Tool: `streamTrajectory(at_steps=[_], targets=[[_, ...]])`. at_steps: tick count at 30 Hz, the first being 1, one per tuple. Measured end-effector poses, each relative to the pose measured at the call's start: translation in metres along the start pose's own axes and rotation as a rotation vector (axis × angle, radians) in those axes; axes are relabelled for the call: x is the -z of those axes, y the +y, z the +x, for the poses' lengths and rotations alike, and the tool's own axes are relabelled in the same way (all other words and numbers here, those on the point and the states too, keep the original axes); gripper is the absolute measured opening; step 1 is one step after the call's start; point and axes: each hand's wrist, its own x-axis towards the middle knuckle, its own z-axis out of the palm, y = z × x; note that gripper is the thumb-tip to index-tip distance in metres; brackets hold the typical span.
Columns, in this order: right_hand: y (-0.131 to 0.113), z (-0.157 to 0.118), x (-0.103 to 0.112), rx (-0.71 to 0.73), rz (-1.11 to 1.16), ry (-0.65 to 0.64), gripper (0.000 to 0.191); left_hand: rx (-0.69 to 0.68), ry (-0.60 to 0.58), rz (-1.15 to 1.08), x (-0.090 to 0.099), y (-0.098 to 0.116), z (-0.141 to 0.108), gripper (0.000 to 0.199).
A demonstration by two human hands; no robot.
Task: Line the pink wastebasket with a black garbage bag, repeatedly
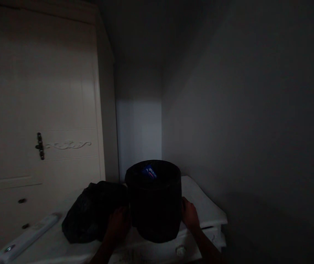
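Observation:
A round black bin [155, 211] is at the front of the white cabinet top, its opening tipped slightly toward me. Inside its dark mouth lies a blue packet [149, 171] with light and red print. My right hand [190, 213] is closed against the bin's right side, the thumb side uppermost. On the other side, my left hand [120, 222] is closed at the bin's lower left wall; its fingertips are lost in shadow. A crumpled black plastic bag [87, 216] lies left of the bin, partly behind my left hand.
The white cabinet top [198, 198] has a drawer with a pale knob [181, 250] in front. A white power strip [26, 238] lies at the left. Behind stand a cream wardrobe [69, 110] with dark handles and a grey wall [242, 128]. The room is dim.

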Motion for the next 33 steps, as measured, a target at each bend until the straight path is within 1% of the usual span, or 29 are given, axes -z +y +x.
streamTrajectory(at_steps=[7, 13, 18, 23, 26, 29, 33], targets=[[0.001, 0.0002, -0.0015, 0.008, 0.001, 0.006, 0.038, -0.013, 0.013, -0.001, 0.0007, -0.0003, -0.0025, 0.046], [0.0023, 0.0003, -0.0016, 0.03, 0.049, 0.007, 0.039, -0.01, 0.019, -0.007, 0.0, -0.001, -0.0021, 0.045], [0.0019, 0.0011, -0.0013, 0.012, 0.023, -0.001, 0.039, -0.011, 0.02, -0.011, -0.0013, -0.0019, -0.0022, 0.045], [0.0019, 0.0017, -0.0017, 0.012, 0.007, 0.002, 0.04, -0.021, 0.013, 0.015, 0.0016, -0.0002, -0.0027, 0.047], [0.0029, 0.0015, -0.0022, 0.016, 0.004, 0.007, 0.04, -0.009, 0.025, 0.02, 0.0027, 0.0012, -0.0028, 0.045], [0.0025, 0.0009, -0.002, 0.026, 0.022, 0.01, 0.041, -0.009, 0.024, 0.018, 0.0015, 0.001, -0.002, 0.041], [0.0, 0.0, -0.0005, 0.017, 0.025, 0.011, 0.04, -0.037, 0.041, -0.002, -0.0026, -0.0016, -0.0005, 0.043]])
